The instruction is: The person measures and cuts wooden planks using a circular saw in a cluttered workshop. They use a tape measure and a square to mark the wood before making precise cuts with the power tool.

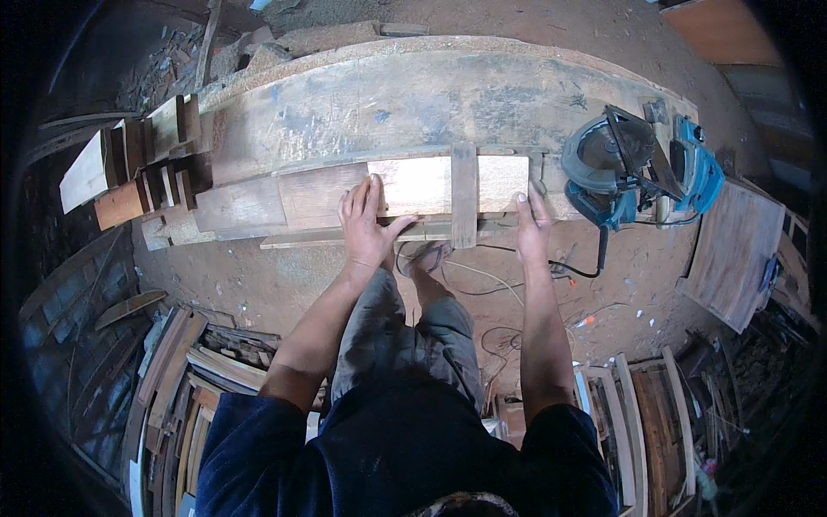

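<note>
A pale wooden board [410,183] lies along the near side of a worn workbench [310,103], with a narrow crosspiece [463,191] over it. My left hand [366,220] grips the pale board at its left end, fingertips on top and thumb at the near edge. My right hand [532,222] is closed on that board's right end. Darker board pieces [319,198] continue to the left. A teal circular saw [607,155] rests on the bench just right of my right hand, its cable trailing down.
Short wood offcuts [108,168] crowd the bench's left end. A wide panel [732,254] leans at the right. Stacked timber stands near me at lower left [177,370] and lower right [650,422]. Cables [508,293] lie on the dirt floor [215,276] around my feet.
</note>
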`<state>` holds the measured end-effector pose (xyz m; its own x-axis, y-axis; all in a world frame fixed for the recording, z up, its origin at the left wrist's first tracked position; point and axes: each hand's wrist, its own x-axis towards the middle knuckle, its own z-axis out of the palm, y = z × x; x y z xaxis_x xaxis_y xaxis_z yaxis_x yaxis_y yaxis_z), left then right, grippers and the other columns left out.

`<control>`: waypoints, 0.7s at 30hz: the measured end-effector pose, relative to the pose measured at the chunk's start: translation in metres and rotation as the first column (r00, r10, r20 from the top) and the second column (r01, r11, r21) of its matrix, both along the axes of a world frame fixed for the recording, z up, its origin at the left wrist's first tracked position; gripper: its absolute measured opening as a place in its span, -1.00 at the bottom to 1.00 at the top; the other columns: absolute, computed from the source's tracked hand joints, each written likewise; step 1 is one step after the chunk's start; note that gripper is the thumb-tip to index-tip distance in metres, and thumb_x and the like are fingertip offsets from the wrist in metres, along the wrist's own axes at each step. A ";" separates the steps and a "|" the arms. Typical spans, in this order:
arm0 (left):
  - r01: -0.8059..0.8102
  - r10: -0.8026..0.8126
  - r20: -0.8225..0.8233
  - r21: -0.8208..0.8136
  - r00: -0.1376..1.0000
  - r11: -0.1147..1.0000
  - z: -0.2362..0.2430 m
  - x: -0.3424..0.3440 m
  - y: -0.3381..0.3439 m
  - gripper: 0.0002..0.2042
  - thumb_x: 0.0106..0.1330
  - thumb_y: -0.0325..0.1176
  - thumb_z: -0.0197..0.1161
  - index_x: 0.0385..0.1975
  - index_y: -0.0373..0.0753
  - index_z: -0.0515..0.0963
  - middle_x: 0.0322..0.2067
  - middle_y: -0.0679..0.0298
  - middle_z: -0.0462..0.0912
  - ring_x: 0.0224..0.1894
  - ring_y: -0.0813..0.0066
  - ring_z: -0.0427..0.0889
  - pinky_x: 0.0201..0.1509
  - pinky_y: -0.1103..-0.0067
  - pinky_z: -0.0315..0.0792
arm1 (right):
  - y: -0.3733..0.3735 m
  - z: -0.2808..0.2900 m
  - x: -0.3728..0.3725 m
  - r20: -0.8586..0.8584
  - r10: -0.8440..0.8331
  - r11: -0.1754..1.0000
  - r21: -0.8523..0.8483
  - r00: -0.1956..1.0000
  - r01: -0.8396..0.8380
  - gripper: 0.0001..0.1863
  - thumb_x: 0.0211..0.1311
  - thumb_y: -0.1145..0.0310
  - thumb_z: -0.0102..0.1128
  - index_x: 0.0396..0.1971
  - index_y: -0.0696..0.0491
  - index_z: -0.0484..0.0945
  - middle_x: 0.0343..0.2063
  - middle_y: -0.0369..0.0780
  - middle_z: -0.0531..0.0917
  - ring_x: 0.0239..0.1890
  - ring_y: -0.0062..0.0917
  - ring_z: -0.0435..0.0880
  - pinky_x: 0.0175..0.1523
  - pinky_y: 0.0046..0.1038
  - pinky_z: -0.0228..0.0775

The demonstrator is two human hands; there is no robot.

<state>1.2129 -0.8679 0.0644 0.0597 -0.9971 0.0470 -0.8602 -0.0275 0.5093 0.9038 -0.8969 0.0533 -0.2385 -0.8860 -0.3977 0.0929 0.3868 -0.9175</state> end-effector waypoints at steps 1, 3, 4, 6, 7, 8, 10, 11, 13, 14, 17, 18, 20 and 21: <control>-0.004 0.004 0.005 -0.002 1.000 1.000 0.001 0.000 -0.002 0.02 -0.07 0.11 0.58 0.39 -0.31 0.32 0.28 -0.03 0.42 0.31 -0.06 0.36 0.44 0.10 0.15 | 0.000 -0.001 -0.001 -0.002 -0.010 0.999 0.035 1.000 0.010 -0.51 0.49 0.36 0.16 0.32 0.23 0.42 0.27 -0.19 0.54 0.29 -0.55 0.45 0.40 -0.46 0.22; 0.003 -0.003 0.001 -0.005 1.000 1.000 -0.002 -0.003 -0.001 0.01 -0.06 0.10 0.58 0.40 -0.30 0.31 0.29 -0.05 0.41 0.32 -0.06 0.35 0.43 0.09 0.15 | -0.002 0.013 0.000 -0.022 -0.043 0.993 0.105 0.999 0.045 -0.51 0.47 0.36 0.19 0.30 0.25 0.44 0.25 -0.16 0.55 0.27 -0.54 0.47 0.38 -0.46 0.25; -0.006 0.006 -0.009 0.012 1.000 1.000 -0.002 -0.001 0.001 0.00 -0.03 0.11 0.56 0.40 -0.32 0.30 0.30 -0.06 0.38 0.33 -0.06 0.33 0.44 0.06 0.12 | -0.002 0.006 0.000 -0.039 -0.013 0.996 0.083 0.999 0.016 -0.52 0.47 0.34 0.20 0.28 0.25 0.46 0.22 -0.17 0.58 0.24 -0.54 0.50 0.36 -0.46 0.28; -0.002 0.004 -0.055 0.034 0.998 0.999 -0.004 -0.005 -0.003 -0.01 0.04 0.14 0.52 0.40 -0.35 0.28 0.33 -0.06 0.32 0.35 -0.06 0.28 0.46 0.00 0.06 | -0.003 0.001 -0.009 -0.100 0.028 0.999 0.030 0.995 -0.025 -0.53 0.46 0.32 0.22 0.25 0.25 0.50 0.16 -0.19 0.62 0.18 -0.55 0.54 0.30 -0.46 0.34; 0.074 -0.073 -0.023 0.032 0.997 0.997 -0.005 -0.011 -0.006 0.00 0.05 0.14 0.51 0.42 -0.33 0.24 0.36 -0.07 0.26 0.39 -0.08 0.22 0.48 0.00 0.02 | -0.001 0.008 -0.013 -0.223 0.072 0.996 0.060 0.972 -0.060 -0.57 0.45 0.26 0.23 0.15 0.26 0.56 0.04 -0.16 0.71 0.04 -0.42 0.67 0.18 -0.42 0.45; 0.139 -0.139 0.021 0.033 0.990 0.990 0.003 -0.012 -0.012 0.01 0.07 0.13 0.49 0.44 -0.32 0.19 0.39 -0.08 0.21 0.44 -0.10 0.15 0.51 -0.01 -0.02 | -0.003 0.024 -0.017 -0.397 0.119 0.993 0.065 0.910 -0.102 -0.58 0.44 0.26 0.23 0.12 0.26 0.58 -0.01 -0.13 0.72 -0.02 -0.35 0.69 0.15 -0.38 0.47; 0.269 -0.275 0.120 0.059 0.954 0.961 0.016 -0.011 -0.015 0.03 0.10 0.12 0.47 0.49 -0.30 0.11 0.44 -0.11 0.11 0.52 -0.13 0.02 0.56 -0.01 -0.09 | 0.003 0.046 -0.022 -0.685 0.201 0.979 0.112 0.700 -0.171 -0.59 0.42 0.24 0.23 0.06 0.25 0.61 -0.12 -0.09 0.75 -0.13 -0.21 0.73 0.09 -0.31 0.50; 0.371 -0.375 0.080 0.061 0.924 0.927 0.016 -0.011 -0.022 0.00 0.16 0.17 0.40 0.48 -0.32 0.11 0.46 -0.10 0.07 0.56 -0.13 -0.08 0.59 -0.04 -0.26 | 0.005 0.052 -0.036 -0.868 0.264 0.929 0.111 0.420 -0.354 -0.64 0.35 0.30 0.21 0.02 0.24 0.63 -0.08 0.01 0.71 -0.08 -0.10 0.68 0.04 -0.23 0.53; 0.469 -0.481 0.107 0.120 0.870 0.875 0.022 -0.021 -0.044 0.00 0.18 0.20 0.35 0.48 -0.34 0.11 0.48 -0.08 0.06 0.56 -0.13 -0.08 0.59 -0.05 -0.28 | 0.010 0.060 -0.055 -0.938 0.340 0.820 0.328 -0.063 -0.470 -0.63 0.32 0.32 0.20 0.02 0.26 0.60 0.01 0.04 0.65 0.07 -0.14 0.61 0.17 -0.24 0.44; 0.510 -0.527 0.118 0.150 0.842 0.847 0.026 -0.026 -0.054 0.00 0.19 0.22 0.32 0.48 -0.35 0.10 0.49 -0.07 0.05 0.56 -0.13 -0.07 0.59 -0.06 -0.29 | 0.011 0.063 -0.062 -0.892 0.331 0.753 0.447 -0.309 -0.482 -0.62 0.31 0.33 0.20 0.02 0.27 0.58 0.06 0.06 0.63 0.14 -0.17 0.58 0.24 -0.25 0.40; 0.552 -0.586 0.214 0.200 0.781 0.809 0.033 -0.039 -0.074 0.03 0.17 0.30 0.27 0.48 -0.36 0.10 0.50 -0.02 0.06 0.55 -0.10 -0.04 0.58 -0.04 -0.24 | 0.009 0.049 -0.074 -0.712 0.311 0.667 0.635 -0.629 -0.389 -0.59 0.27 0.32 0.16 0.02 0.28 0.57 0.07 0.03 0.60 0.18 -0.20 0.52 0.29 -0.19 0.32; 0.549 -0.597 0.241 0.238 0.765 0.801 0.034 -0.038 -0.076 0.04 0.16 0.31 0.27 0.48 -0.35 0.10 0.49 -0.01 0.06 0.55 -0.09 -0.04 0.58 -0.03 -0.23 | 0.003 0.046 -0.077 -0.663 0.247 0.675 0.641 -0.707 -0.365 -0.61 0.27 0.33 0.14 0.00 0.28 0.58 0.07 0.01 0.61 0.16 -0.22 0.53 0.28 -0.19 0.32; 0.539 -0.585 0.226 0.235 0.779 0.809 0.030 -0.032 -0.078 0.07 0.12 0.30 0.31 0.50 -0.31 0.06 0.50 0.03 0.05 0.53 -0.09 0.00 0.58 -0.03 -0.20 | -0.019 0.059 -0.064 -0.511 0.238 0.636 0.724 -0.826 -0.265 -0.67 0.29 0.35 0.10 -0.06 0.22 0.62 0.06 -0.04 0.63 0.12 -0.26 0.57 0.24 -0.18 0.36; 0.536 -0.586 0.224 0.247 0.779 0.807 0.032 -0.031 -0.079 0.08 0.11 0.29 0.31 0.50 -0.30 0.05 0.51 0.03 0.04 0.53 -0.09 0.01 0.58 -0.03 -0.19 | -0.031 0.078 -0.049 -0.407 0.292 0.580 0.795 -0.866 -0.178 -0.70 0.31 0.36 0.09 -0.08 0.18 0.65 0.05 -0.07 0.65 0.11 -0.27 0.59 0.20 -0.18 0.40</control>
